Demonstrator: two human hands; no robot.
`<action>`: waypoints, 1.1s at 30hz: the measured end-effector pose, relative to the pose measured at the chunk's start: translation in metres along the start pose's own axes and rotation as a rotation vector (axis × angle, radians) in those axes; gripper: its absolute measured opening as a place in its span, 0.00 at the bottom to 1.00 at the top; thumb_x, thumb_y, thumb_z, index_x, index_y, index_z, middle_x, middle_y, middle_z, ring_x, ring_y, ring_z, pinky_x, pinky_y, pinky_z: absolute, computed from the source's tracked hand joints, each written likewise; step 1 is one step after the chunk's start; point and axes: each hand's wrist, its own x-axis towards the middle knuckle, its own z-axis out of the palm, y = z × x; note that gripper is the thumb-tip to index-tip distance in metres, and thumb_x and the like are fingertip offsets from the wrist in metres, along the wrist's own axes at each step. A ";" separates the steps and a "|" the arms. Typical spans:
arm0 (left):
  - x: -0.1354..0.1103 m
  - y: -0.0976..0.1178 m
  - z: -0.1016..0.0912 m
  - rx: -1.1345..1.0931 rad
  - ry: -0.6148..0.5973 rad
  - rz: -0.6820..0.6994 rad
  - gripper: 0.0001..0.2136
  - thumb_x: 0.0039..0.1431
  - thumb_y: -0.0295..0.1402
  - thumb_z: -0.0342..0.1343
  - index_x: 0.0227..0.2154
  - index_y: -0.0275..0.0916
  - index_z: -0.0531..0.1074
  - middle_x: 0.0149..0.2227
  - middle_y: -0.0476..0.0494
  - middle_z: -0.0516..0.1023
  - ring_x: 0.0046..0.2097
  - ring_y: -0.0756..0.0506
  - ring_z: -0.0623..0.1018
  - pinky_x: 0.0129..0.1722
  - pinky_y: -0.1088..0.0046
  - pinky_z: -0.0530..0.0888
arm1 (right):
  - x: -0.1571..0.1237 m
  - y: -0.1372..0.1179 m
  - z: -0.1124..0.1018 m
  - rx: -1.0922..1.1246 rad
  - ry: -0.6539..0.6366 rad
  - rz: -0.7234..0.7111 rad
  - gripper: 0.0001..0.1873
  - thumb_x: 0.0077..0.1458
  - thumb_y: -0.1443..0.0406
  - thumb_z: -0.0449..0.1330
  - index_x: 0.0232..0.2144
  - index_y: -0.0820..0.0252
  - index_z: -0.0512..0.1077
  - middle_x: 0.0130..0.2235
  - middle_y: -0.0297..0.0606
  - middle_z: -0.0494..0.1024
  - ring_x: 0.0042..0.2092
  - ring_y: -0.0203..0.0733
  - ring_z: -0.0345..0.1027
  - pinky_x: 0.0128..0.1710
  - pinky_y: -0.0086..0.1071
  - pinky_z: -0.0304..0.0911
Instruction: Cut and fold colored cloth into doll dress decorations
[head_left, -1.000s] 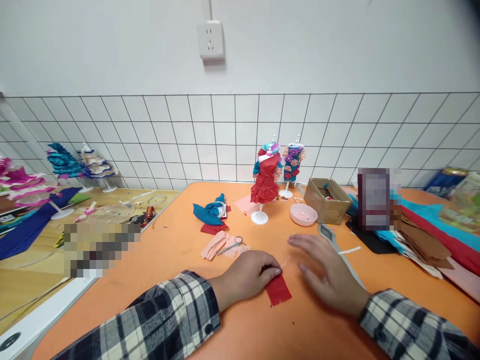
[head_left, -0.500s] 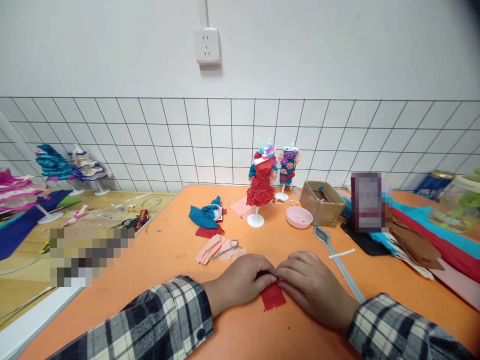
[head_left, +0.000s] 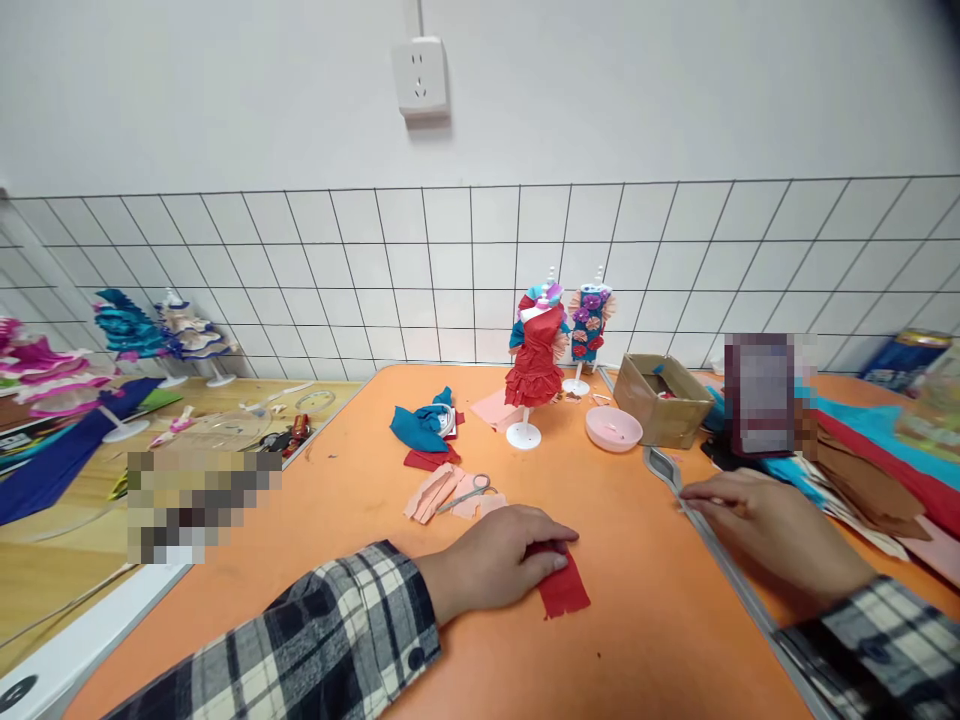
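The fingers of the left hand are pressing onto a red cloth piece, the index extending past the bent thumb with a small gap between them; whether they are pinching the cloth is unclear. This thin, flat, roughly rectangular piece is lying right of lower centre in the frame, its near edge fraying. Metal scissors are resting on soft, folded peach cloth, with crumpled teal fabric bunching behind. A smooth, round pink dish is standing beside a square-cornered cardboard box.

The left forearm is slanting in from the lower left, the palm facing down. The right hand is hovering or resting at right, its fingers bunching close together above a long grey strip; any grip is hidden.

A broad stretch of orange worktop is separating the hands and reaching toward the bottom of the frame. Its pale edge is running diagonally down to the lower left, and the grey strip is bordering the right hand's side.
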 end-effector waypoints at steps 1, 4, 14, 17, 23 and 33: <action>0.000 0.000 0.000 0.000 0.000 0.001 0.15 0.62 0.33 0.51 0.51 0.41 0.71 0.46 0.43 0.78 0.45 0.45 0.76 0.46 0.72 0.71 | -0.003 0.014 0.000 -0.025 -0.030 0.016 0.15 0.58 0.55 0.54 0.36 0.51 0.79 0.39 0.38 0.80 0.43 0.49 0.71 0.42 0.41 0.67; 0.000 0.002 -0.001 -0.006 -0.005 0.003 0.15 0.62 0.33 0.50 0.51 0.41 0.71 0.46 0.43 0.78 0.46 0.45 0.76 0.47 0.71 0.71 | -0.012 0.039 0.004 -0.027 -0.085 0.036 0.18 0.58 0.52 0.52 0.37 0.50 0.79 0.40 0.37 0.79 0.43 0.49 0.71 0.44 0.42 0.67; 0.000 0.003 -0.003 -0.015 -0.015 0.007 0.15 0.63 0.33 0.49 0.51 0.41 0.71 0.46 0.42 0.78 0.46 0.45 0.75 0.47 0.70 0.71 | -0.009 0.021 0.011 -0.059 -0.051 -0.041 0.18 0.60 0.53 0.51 0.38 0.51 0.78 0.40 0.39 0.79 0.44 0.49 0.70 0.44 0.42 0.67; 0.000 0.003 -0.003 -0.019 -0.018 0.015 0.15 0.63 0.33 0.49 0.51 0.41 0.71 0.47 0.42 0.77 0.46 0.45 0.75 0.47 0.70 0.70 | -0.008 0.019 0.009 -0.071 -0.096 -0.064 0.18 0.61 0.54 0.50 0.38 0.52 0.78 0.39 0.40 0.79 0.43 0.49 0.70 0.43 0.43 0.67; -0.001 0.003 -0.003 -0.021 -0.005 0.034 0.15 0.63 0.32 0.49 0.51 0.41 0.71 0.47 0.42 0.77 0.46 0.45 0.75 0.48 0.70 0.70 | -0.006 0.018 0.004 -0.075 -0.129 -0.151 0.15 0.60 0.57 0.52 0.41 0.51 0.77 0.39 0.38 0.79 0.43 0.48 0.71 0.43 0.42 0.67; -0.001 0.003 -0.004 -0.026 -0.014 0.054 0.15 0.63 0.33 0.49 0.51 0.41 0.71 0.46 0.42 0.77 0.47 0.45 0.75 0.48 0.70 0.69 | -0.001 0.019 -0.009 0.117 -0.300 -0.053 0.16 0.59 0.59 0.53 0.41 0.50 0.79 0.44 0.43 0.80 0.45 0.51 0.74 0.43 0.39 0.70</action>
